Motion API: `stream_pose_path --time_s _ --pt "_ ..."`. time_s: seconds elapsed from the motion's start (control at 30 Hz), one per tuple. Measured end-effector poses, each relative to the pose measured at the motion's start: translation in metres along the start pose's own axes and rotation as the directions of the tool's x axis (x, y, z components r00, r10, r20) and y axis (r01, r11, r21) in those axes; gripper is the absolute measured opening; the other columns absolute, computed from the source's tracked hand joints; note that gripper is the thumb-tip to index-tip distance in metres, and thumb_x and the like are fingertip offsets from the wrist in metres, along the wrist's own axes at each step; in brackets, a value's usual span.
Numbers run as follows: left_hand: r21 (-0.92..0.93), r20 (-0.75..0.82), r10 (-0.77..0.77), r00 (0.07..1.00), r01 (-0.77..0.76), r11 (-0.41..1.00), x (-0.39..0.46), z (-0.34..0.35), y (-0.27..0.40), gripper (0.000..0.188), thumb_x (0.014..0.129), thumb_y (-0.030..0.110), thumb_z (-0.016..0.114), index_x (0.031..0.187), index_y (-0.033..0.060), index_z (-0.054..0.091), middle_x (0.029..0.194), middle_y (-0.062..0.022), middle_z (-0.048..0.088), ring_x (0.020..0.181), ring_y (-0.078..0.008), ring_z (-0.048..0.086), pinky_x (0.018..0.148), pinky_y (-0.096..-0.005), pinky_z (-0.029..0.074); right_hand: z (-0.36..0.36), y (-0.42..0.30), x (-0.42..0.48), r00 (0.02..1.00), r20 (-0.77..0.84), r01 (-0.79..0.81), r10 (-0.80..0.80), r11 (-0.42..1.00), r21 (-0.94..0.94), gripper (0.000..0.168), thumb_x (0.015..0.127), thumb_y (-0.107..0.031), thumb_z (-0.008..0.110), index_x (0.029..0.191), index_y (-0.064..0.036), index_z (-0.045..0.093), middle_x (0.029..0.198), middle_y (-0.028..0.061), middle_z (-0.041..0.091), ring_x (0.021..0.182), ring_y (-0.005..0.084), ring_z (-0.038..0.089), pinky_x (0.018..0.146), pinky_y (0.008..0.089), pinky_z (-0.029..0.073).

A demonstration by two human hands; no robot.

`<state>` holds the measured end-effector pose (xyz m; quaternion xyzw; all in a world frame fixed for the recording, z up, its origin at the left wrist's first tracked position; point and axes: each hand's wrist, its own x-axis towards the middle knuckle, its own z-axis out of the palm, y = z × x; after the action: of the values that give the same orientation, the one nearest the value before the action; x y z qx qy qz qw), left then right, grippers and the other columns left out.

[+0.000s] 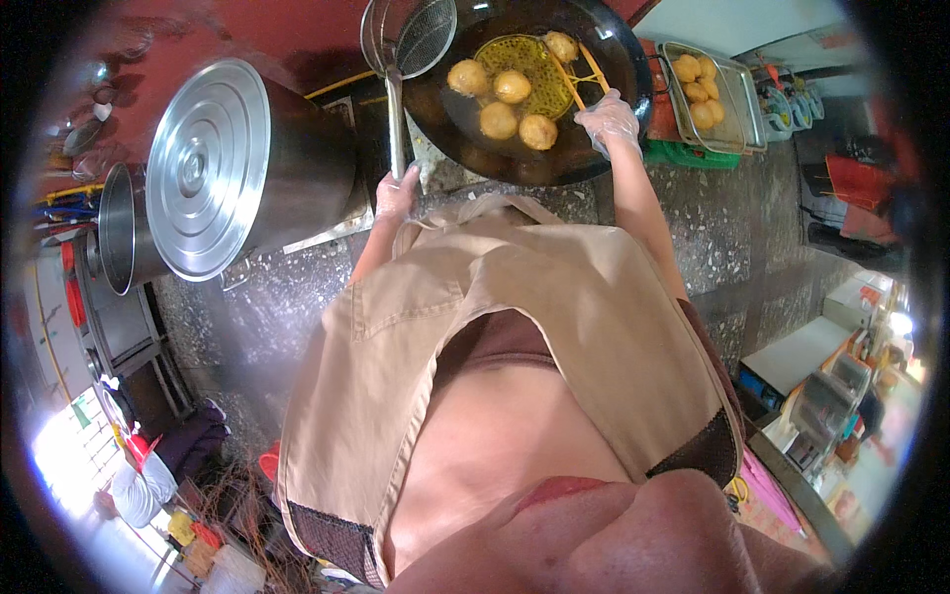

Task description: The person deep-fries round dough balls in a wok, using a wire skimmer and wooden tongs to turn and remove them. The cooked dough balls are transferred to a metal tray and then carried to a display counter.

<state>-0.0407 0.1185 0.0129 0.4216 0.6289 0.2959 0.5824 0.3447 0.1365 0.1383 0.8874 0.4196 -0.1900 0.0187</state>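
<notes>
Several round golden pieces of food (499,120) lie in oil in a large dark wok (460,152). My right hand (610,122), in a clear plastic glove, grips a pair of wooden tongs (588,78). Their far ends are beside the uppermost round piece (561,46). My left hand (397,194), gloved the same way, is closed on the metal handle of a wire mesh strainer (427,37). The strainer's basket is over the wok's upper left rim, with no food visible in it.
A tall pot with a ringed metal lid (208,171) stands at the left, beside another pot (119,230). To the wok's right, a metal tray (731,111) holds several fried pieces (695,90) above a green container (690,154). Another person (145,486) is far off, lower left.
</notes>
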Motion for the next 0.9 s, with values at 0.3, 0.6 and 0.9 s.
stream_pose_path --time_s 0.3,0.6,0.9 --pt "-0.038 -0.017 -0.046 0.999 0.046 0.998 -0.006 0.001 0.01 0.026 0.084 0.027 0.068 0.083 0.0059 0.053 0.051 0.0021 0.045 0.037 -0.0098 0.039 0.034 -0.028 0.032 0.004 0.006 0.006 0.997 0.07 -0.023 0.017 0.996 0.084 0.075 0.069 -0.037 0.071 0.124 0.004 0.04 0.107 0.0194 0.063 0.1 0.0299 0.062 0.085 0.0373 0.05" --pt "-0.066 -0.022 -0.066 0.998 0.064 0.996 -0.002 0.003 0.007 0.025 0.084 0.026 0.068 0.083 0.0057 0.053 0.05 0.0014 0.044 0.037 -0.0104 0.04 0.034 -0.0285 0.032 0.004 0.014 -0.003 0.996 0.068 0.045 -0.05 0.996 0.079 0.068 0.071 -0.032 0.071 0.125 -0.001 0.043 0.105 0.019 0.064 0.1 0.0314 0.062 0.084 0.0397 0.05" --pt "0.025 0.062 0.292 0.954 -0.294 0.955 0.041 -0.008 -0.063 0.026 0.082 0.027 0.069 0.082 0.0073 0.052 0.051 0.0013 0.044 0.037 -0.0107 0.039 0.034 -0.0286 0.032 0.003 0.019 -0.008 0.998 0.063 -0.014 0.005 0.988 0.156 0.072 0.07 -0.034 0.073 0.125 0.0 0.043 0.108 0.0205 0.062 0.102 0.0337 0.06 0.086 0.0404 0.049"
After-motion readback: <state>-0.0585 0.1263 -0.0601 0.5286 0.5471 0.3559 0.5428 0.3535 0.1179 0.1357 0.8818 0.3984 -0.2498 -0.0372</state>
